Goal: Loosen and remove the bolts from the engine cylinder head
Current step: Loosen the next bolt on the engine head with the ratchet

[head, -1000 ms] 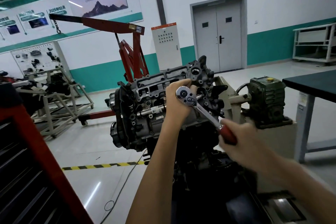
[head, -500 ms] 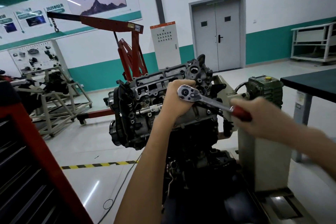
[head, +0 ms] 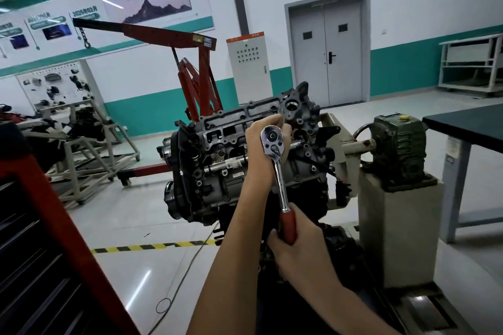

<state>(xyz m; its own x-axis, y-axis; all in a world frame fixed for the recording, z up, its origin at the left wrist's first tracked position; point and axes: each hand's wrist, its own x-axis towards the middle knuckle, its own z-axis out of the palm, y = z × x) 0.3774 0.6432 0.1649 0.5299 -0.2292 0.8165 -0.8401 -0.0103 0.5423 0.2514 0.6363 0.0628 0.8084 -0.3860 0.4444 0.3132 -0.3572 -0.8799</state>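
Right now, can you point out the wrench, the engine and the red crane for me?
wrench (head: pixel 272 141): head view, on its round metal head.
engine (head: pixel 215 141): head view, on its grey top face.
red crane (head: pixel 163 33): head view, on its long boom.

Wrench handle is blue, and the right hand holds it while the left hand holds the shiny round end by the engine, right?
Not quite. The head view shows the wrench has a red handle, not blue. The rest holds: the right hand grips it while the left hand holds the shiny round end by the engine.
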